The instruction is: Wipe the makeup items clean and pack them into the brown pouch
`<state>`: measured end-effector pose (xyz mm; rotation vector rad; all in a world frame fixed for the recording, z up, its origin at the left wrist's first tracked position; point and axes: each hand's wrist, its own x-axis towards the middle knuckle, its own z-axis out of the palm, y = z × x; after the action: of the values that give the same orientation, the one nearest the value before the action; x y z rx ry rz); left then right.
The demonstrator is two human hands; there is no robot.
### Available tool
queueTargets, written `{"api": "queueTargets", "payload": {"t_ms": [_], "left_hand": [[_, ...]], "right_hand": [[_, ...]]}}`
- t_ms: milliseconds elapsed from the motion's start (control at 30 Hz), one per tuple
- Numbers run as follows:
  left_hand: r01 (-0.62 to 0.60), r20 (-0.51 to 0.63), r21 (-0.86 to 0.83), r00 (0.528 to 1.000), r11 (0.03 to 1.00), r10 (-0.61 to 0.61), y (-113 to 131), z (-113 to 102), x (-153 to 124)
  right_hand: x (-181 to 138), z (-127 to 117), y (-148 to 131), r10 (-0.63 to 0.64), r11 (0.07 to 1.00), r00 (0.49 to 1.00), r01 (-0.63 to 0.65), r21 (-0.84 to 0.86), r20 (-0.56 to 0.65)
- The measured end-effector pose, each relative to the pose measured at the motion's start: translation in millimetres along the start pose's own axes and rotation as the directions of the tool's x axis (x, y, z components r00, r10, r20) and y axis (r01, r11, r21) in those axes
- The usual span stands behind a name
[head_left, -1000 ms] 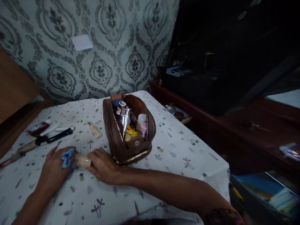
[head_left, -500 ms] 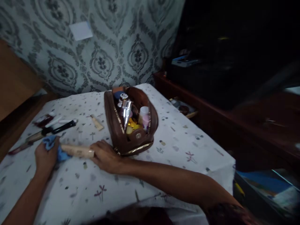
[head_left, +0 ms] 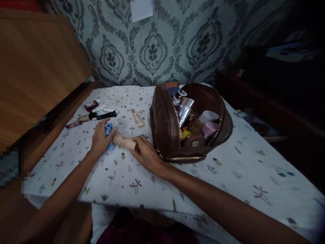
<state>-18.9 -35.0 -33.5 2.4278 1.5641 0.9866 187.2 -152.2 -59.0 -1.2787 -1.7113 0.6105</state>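
a wooden panel fills the left side of the room, and grey-green patterned wallpaper runs behind the table, with a white paper stuck high on it. the table wears a white cloth printed with small flowers and leaves. near its far left corner lies a loose row of cosmetics: a red packet, a black wand and some pale sticks. a small beige tube lies apart from them toward the middle. in from the left edge, the left hand is closed around a blue cloth, pressing it against one end of a beige bottle that lies flat on the tablecloth. the right hand has its fingers curled over the bottle's other end, holding it down. just beside that hand, at the middle of the table, a brown zip bag stands open, packed with a silver tube, pots and small bottles. dark furniture lines the right side of the room, too dim to make out.
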Motion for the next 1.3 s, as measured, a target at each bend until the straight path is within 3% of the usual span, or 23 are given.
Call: {"api": "queueTargets", "payload": {"t_ms": [167, 367, 500, 733, 900, 1000, 1167, 1233, 1300], "left_hand": [[-0.343, 0.043, 0.186, 0.939, 0.921, 0.341, 22, 0, -20], [-0.638, 0.026, 0.033, 0.770, 0.769, 0.638, 54, 5, -37], [-0.646, 0.033, 0.061, 0.763, 0.761, 0.645, 57, 7, -35], [-0.497, 0.050, 0.114, 0.868, 0.860, 0.495, 25, 5, -20], [-0.372, -0.013, 0.087, 0.927, 0.924, 0.374, 15, -2, -13], [-0.447, -0.058, 0.075, 0.891, 0.892, 0.451, 26, -3, -17], [-0.645, -0.042, 0.092, 0.759, 0.759, 0.650, 44, 2, -27], [-0.654, -0.019, 0.098, 0.752, 0.750, 0.659, 44, 3, -26], [-0.629, 0.040, 0.099, 0.777, 0.771, 0.629, 40, 4, -23]], "right_hand": [[0, 1, 1, -0.022, 1.000, 1.000, 0.022, 0.005, -0.018], [0, 4, 6, -0.043, 0.999, 0.998, 0.042, -0.011, -0.050], [1, 3, 6, -0.057, 0.998, 0.997, 0.057, 0.006, -0.047], [0, -6, -7, -0.031, 0.999, 0.999, 0.030, -0.015, -0.041], [0, -7, -17, 0.140, 0.986, 0.990, -0.137, 0.095, -0.024], [2, -5, -23, 0.319, 0.890, 0.944, -0.330, 0.316, 0.086], [5, -4, -33, 0.467, 0.572, 0.840, -0.524, 0.630, 0.275], [5, -5, -34, 0.502, 0.527, 0.823, -0.535, 0.660, 0.266], [5, -6, -32, 0.524, 0.528, 0.809, -0.555, 0.644, 0.268]]}}
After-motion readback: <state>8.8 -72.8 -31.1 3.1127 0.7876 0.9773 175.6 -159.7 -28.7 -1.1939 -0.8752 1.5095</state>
